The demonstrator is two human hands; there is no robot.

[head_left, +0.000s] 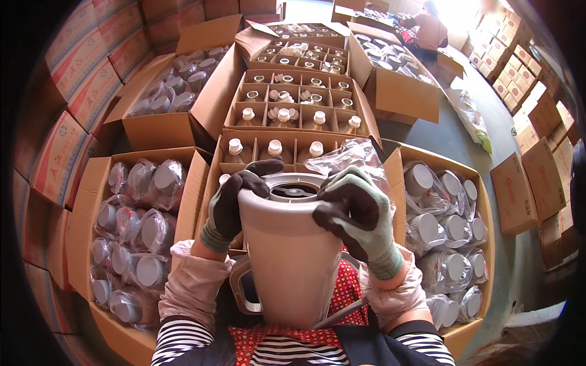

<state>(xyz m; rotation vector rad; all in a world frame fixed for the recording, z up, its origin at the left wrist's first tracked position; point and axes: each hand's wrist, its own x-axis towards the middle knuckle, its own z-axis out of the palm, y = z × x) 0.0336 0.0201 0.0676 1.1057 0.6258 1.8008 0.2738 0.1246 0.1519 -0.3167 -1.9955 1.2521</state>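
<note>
A large light grey plastic jug [292, 256] stands upright in front of my body, with a loop handle [245, 285] on its left side. Its top end has a round opening [294, 192] with a dark part inside. My left hand [239, 198], in a dark-palmed knit glove, curls over the left of the rim. On the opposite side my gloved right hand [357, 207] is closed, its fingers bent against the rim. Right behind it lies crumpled clear plastic [351, 160]. Beyond the jug, a divided carton [299, 139] holds bottle-like pieces with white caps [274, 147].
Open cartons of plastic-wrapped, grey-capped containers stand at left [149, 177] and right [448, 229]. More divided cartons [293, 91] continue ahead. Stacked cartons [79, 116] wall the left side; others [519, 189] stand at right. A person [429, 29] is at the far end.
</note>
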